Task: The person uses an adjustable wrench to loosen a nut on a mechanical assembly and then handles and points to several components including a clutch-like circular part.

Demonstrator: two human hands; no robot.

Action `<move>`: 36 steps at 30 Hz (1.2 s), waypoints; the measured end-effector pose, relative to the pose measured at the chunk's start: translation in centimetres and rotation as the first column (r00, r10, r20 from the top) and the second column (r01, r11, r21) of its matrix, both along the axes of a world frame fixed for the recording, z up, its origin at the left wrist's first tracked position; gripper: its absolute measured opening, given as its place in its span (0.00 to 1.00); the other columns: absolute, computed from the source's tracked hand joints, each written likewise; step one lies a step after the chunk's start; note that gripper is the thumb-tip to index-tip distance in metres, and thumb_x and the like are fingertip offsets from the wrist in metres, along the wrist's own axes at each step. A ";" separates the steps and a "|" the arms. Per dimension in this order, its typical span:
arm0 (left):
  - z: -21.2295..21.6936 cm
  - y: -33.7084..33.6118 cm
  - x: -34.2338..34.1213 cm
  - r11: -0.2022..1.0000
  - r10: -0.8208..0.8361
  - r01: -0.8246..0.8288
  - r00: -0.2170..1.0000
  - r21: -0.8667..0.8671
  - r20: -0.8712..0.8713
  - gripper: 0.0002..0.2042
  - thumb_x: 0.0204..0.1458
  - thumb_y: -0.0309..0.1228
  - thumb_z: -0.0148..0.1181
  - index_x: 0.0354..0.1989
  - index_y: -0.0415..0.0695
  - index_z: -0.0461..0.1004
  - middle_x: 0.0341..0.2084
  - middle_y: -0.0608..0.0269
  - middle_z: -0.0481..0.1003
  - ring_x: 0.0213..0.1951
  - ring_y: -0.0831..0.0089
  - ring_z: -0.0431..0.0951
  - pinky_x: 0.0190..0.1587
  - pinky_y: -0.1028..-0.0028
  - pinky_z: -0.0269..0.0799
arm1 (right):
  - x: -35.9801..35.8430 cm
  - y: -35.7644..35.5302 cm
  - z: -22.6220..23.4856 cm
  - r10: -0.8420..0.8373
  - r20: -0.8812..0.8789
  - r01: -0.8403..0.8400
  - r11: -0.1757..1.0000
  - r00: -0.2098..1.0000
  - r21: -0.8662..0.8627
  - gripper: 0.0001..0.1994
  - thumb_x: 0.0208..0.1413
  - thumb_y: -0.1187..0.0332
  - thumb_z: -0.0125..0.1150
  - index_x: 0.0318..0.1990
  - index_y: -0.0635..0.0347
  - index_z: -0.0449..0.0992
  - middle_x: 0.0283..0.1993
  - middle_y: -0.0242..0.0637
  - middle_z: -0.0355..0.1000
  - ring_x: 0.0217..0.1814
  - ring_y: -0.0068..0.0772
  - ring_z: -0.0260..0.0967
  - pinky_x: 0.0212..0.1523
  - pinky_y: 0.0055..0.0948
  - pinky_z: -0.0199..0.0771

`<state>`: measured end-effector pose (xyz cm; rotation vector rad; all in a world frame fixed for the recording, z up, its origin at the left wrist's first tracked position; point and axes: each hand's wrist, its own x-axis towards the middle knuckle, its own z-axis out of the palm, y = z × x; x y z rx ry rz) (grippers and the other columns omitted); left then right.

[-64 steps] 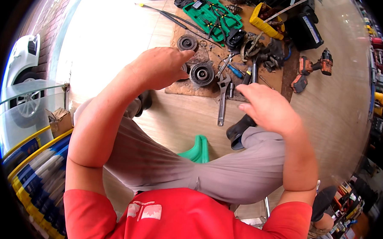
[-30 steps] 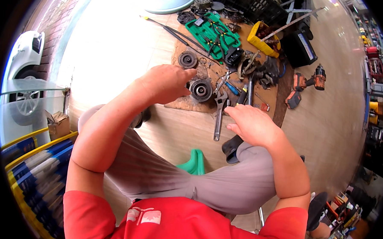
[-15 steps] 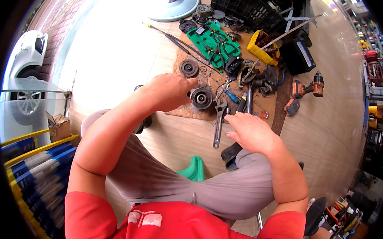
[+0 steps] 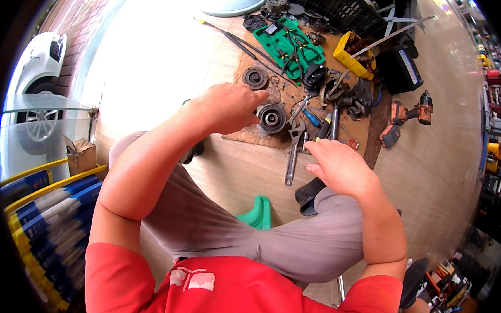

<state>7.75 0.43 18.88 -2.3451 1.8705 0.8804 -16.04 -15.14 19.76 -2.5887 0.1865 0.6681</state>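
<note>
My left hand (image 4: pixel 230 107) hovers just left of a round grooved metal part (image 4: pixel 272 119), its index finger stretched out and its thumb apart; nothing shows in it. Whether its fingertips touch the part I cannot tell. Behind it lies a smaller dark metal ring-shaped part (image 4: pixel 255 78). My right hand (image 4: pixel 342 165) is held low with fingers stretched out and thumb apart, seemingly holding nothing, though its palm is hidden. An adjustable wrench (image 4: pixel 293 155) lies between the hands. Beyond the right fingers are a blue-handled screwdriver (image 4: pixel 311 118) and a long metal tool (image 4: pixel 334 124).
On the cardboard sheet (image 4: pixel 243 135) stand an open green tool case (image 4: pixel 291 46) with pliers and a yellow bin (image 4: pixel 352 56). A black battery (image 4: pixel 400 73) and a cordless power tool (image 4: pixel 409 114) lie to the right. A green stool (image 4: pixel 257 214) shows between my legs.
The whole view has shifted, so the floor things appear slightly further right and higher. Both hands stay near the same parts, with little movement.
</note>
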 end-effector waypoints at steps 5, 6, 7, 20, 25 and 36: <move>-0.2 0.1 0.0 0.998 -0.008 0.009 1.000 -0.059 0.013 0.18 0.55 0.37 0.65 0.48 0.40 0.71 0.32 0.48 0.80 0.41 0.49 0.81 0.42 0.55 0.76 | -0.1 0.0 -0.2 0.012 0.031 -0.012 1.000 0.999 0.005 0.19 0.58 0.63 0.63 0.54 0.61 0.70 0.46 0.44 0.73 0.53 0.49 0.70 0.54 0.45 0.71; -0.2 0.1 0.0 0.998 -0.004 0.004 1.000 -0.056 0.010 0.18 0.55 0.37 0.65 0.48 0.39 0.71 0.32 0.48 0.80 0.41 0.49 0.81 0.43 0.55 0.76 | -0.1 0.0 -0.2 0.010 0.037 -0.010 1.000 0.999 0.008 0.18 0.59 0.62 0.63 0.53 0.60 0.70 0.46 0.45 0.73 0.53 0.50 0.70 0.54 0.45 0.72; -0.2 0.1 0.0 0.999 0.002 -0.001 1.000 -0.054 0.008 0.18 0.55 0.37 0.65 0.48 0.39 0.71 0.32 0.48 0.80 0.41 0.49 0.81 0.43 0.55 0.76 | -0.1 0.0 -0.2 0.008 0.045 -0.009 1.000 0.999 0.011 0.17 0.59 0.61 0.63 0.51 0.60 0.70 0.45 0.46 0.73 0.53 0.51 0.71 0.54 0.45 0.73; -0.4 -0.1 0.3 0.997 0.045 -0.043 0.998 0.060 -0.038 0.25 0.54 0.36 0.64 0.60 0.43 0.69 0.39 0.47 0.80 0.46 0.49 0.80 0.47 0.55 0.74 | 0.4 0.2 0.5 -0.018 -0.018 0.018 1.000 1.000 0.026 0.21 0.57 0.65 0.64 0.57 0.59 0.70 0.49 0.46 0.73 0.54 0.51 0.70 0.54 0.45 0.70; -1.1 0.2 0.4 0.999 0.020 -0.021 0.999 -0.026 -0.030 0.20 0.52 0.38 0.66 0.53 0.47 0.73 0.36 0.50 0.81 0.43 0.51 0.81 0.43 0.57 0.76 | 0.5 0.5 1.3 0.007 0.037 -0.008 1.000 0.999 0.019 0.21 0.56 0.66 0.65 0.56 0.59 0.70 0.48 0.48 0.72 0.53 0.54 0.70 0.53 0.47 0.70; -0.3 0.5 0.1 0.999 -0.017 0.016 0.999 -0.042 -0.032 0.22 0.52 0.43 0.67 0.47 0.39 0.75 0.33 0.49 0.81 0.42 0.51 0.82 0.43 0.57 0.77 | 0.4 0.7 1.3 -0.020 0.022 0.020 1.000 1.000 0.005 0.22 0.55 0.64 0.66 0.56 0.60 0.71 0.47 0.50 0.73 0.53 0.56 0.70 0.52 0.48 0.70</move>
